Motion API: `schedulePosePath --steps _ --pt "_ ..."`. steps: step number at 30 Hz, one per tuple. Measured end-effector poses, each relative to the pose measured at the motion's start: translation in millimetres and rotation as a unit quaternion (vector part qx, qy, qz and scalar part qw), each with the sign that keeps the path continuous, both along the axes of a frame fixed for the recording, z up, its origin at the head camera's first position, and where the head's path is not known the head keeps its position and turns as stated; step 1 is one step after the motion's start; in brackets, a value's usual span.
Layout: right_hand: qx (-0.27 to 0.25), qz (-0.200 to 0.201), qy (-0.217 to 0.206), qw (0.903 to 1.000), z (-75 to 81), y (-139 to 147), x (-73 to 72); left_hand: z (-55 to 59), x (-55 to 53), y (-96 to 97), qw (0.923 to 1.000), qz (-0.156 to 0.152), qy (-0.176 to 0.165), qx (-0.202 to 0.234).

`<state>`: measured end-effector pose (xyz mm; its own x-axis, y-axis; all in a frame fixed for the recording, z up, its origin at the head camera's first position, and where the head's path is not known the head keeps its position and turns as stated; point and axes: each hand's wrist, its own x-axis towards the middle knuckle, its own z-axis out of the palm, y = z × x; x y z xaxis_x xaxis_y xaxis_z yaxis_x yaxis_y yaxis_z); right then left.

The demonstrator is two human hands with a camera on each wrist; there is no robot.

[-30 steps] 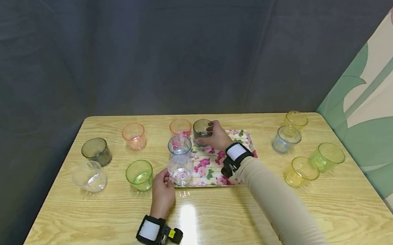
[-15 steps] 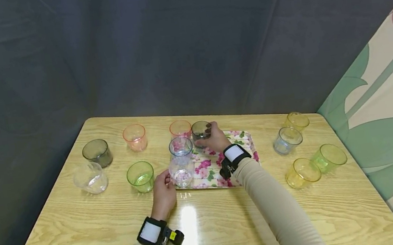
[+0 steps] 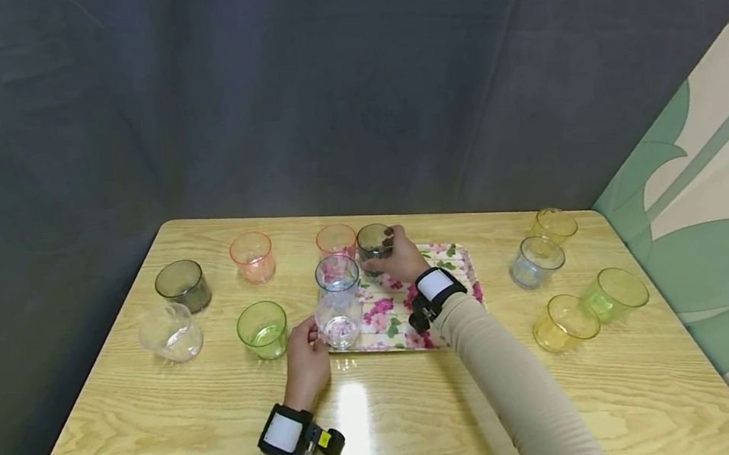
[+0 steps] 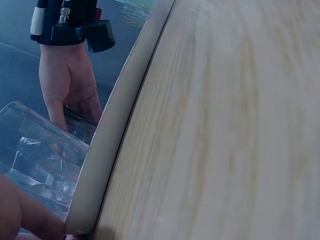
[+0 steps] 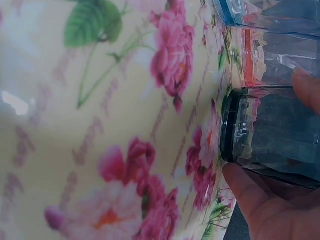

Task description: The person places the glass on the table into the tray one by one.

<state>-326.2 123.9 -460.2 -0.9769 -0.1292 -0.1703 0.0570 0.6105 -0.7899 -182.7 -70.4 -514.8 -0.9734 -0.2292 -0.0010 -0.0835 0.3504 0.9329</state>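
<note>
On the floral tray (image 3: 394, 323), my right hand (image 3: 406, 259) grips a dark grey glass (image 3: 372, 248) from its right side. In the right wrist view this grey glass (image 5: 275, 132) stands with its base at the tray surface, thumb and fingers around it. Left of it on the tray are a pink glass (image 3: 335, 240), a blue-rimmed glass (image 3: 337, 276) and a clear glass (image 3: 338, 325). My left hand (image 3: 306, 362) is at the front left corner of the tray, beside the clear glass. Its fingertips pinch the tray rim (image 4: 100, 160) in the left wrist view.
Left on the wooden table (image 3: 178, 436) are a second dark grey glass (image 3: 184, 286), a tilted-looking clear glass (image 3: 172, 333), a pink glass (image 3: 254, 259) and a green glass (image 3: 264, 331). At right stand two yellow glasses (image 3: 564, 324), a light blue glass (image 3: 537, 262) and a green glass (image 3: 614, 293).
The right hand and the dark grey glass have moved very slightly left over the tray, then stayed there. My left hand keeps its place at the tray corner. The view has shifted a little.
</note>
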Motion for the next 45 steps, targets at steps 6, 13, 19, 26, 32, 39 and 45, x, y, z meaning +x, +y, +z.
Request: schedulePosePath --steps 6,13,19,26,32,39,45 --pt "0.007 -0.003 0.006 1.0000 1.7 2.7 -1.8 1.7 -2.5 3.2 1.0000 0.004 -0.005 0.007" --pt "0.007 -0.011 0.008 0.9999 7.5 8.0 -0.3 2.1 -5.9 6.9 0.9997 0.003 -0.016 0.016" --pt "-0.016 0.006 0.022 0.9996 25.0 21.3 15.0 2.2 -6.8 7.8 0.9998 0.003 -0.013 0.015" --pt "-0.068 0.013 0.033 0.9971 55.8 50.0 44.0 1.6 -5.6 5.8 0.9997 0.007 -0.011 0.019" --pt "-0.094 0.041 0.092 0.9904 75.5 93.6 83.3 -1.5 -2.1 2.1 0.9992 0.013 -0.028 0.023" --pt "-0.046 0.016 0.189 0.9807 83.2 155.3 133.4 -2.3 -0.3 2.2 0.9992 0.002 -0.036 0.019" --pt "-0.007 -0.009 0.247 0.9690 64.9 206.8 161.9 0.1 1.3 2.2 0.9994 -0.003 -0.033 0.007"
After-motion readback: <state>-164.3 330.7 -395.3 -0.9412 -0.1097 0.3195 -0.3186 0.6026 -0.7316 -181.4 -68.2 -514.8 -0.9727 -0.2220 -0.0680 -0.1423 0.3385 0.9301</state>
